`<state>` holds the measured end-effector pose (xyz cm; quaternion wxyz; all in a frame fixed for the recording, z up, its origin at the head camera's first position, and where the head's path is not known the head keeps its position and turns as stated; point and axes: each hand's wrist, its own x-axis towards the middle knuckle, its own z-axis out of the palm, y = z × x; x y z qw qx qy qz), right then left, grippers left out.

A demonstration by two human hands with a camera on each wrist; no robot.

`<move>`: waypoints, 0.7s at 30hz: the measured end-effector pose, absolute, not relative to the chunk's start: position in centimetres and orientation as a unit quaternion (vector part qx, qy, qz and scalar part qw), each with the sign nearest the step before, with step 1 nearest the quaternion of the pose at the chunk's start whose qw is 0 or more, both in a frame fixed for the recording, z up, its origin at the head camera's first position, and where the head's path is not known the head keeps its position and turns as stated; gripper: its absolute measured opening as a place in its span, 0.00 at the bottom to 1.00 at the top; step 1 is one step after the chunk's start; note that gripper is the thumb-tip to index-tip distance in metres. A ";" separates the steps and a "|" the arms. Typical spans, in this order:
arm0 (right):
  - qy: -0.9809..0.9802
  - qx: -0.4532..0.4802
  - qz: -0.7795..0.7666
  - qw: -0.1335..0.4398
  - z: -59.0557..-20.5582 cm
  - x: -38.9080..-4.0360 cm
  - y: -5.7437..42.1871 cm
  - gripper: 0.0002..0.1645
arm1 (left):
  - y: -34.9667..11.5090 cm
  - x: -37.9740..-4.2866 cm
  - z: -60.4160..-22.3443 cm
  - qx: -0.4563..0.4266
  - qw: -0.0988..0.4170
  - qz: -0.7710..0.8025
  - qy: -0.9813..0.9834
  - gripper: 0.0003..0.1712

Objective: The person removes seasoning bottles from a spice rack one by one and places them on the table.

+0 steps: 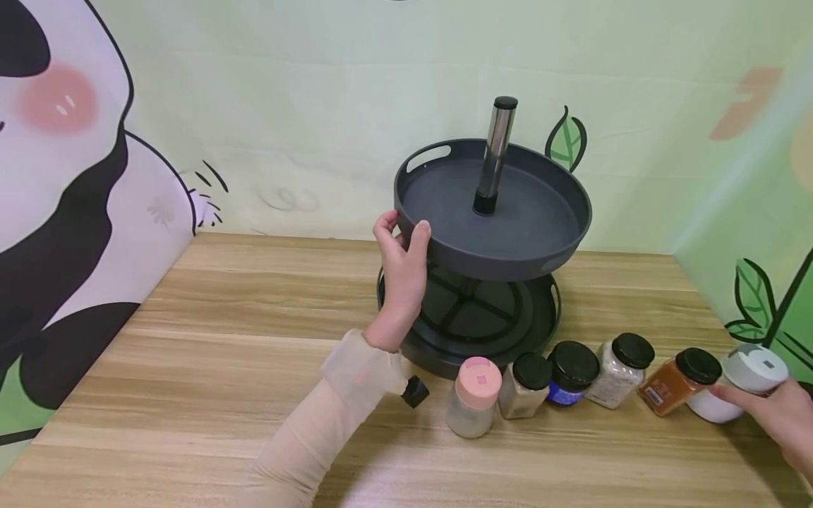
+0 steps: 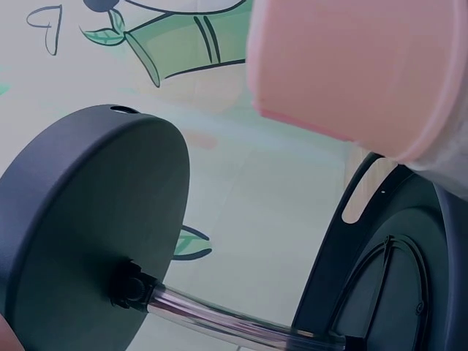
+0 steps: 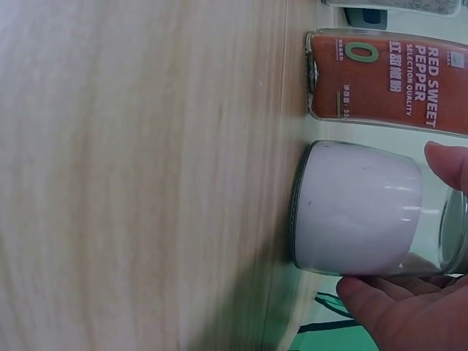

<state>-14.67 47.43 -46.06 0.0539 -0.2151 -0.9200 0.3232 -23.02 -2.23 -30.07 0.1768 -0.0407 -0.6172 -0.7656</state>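
Observation:
A dark grey two-tier spice rack stands on the table, its round upper tray [image 1: 533, 212] joined to the lower tray [image 1: 438, 356] by a metal post [image 1: 498, 148]. My left hand [image 1: 404, 271] grips the upper tray's left edge, thumb on the near side. At the far right, my right hand [image 1: 784, 420] holds a glass jar [image 1: 718, 406] of white powder by its upper part, under a white lid [image 1: 756, 368]. In the right wrist view, thumb and fingers lie on opposite sides of this jar [image 3: 358, 208], which stands upright on the table.
Left of the white-lidded jar stand a red pepper jar [image 1: 673, 384], a jar of pale grains [image 1: 612, 381], a blue-labelled jar [image 1: 571, 374], a black-lidded jar [image 1: 526, 388] and a pink-lidded jar [image 1: 473, 406]. A printed cloth [image 1: 286, 127] hangs behind the wooden table [image 1: 222, 374].

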 end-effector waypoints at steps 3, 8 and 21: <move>-0.919 -0.212 0.327 0.053 -46.1 -14.6 47.4 0.56 | -2.2 -23.0 -30.0 -0.041 0.177 -0.765 -0.618 0.29; -0.920 -0.208 0.329 0.050 -46.2 -14.6 47.5 0.56 | -2.2 -23.0 -30.0 -0.039 0.175 -0.766 -0.617 0.28; -0.915 -0.191 0.354 0.017 -46.5 -14.3 48.1 0.57 | -2.5 -23.4 -30.2 -0.028 0.172 -0.784 -0.596 0.29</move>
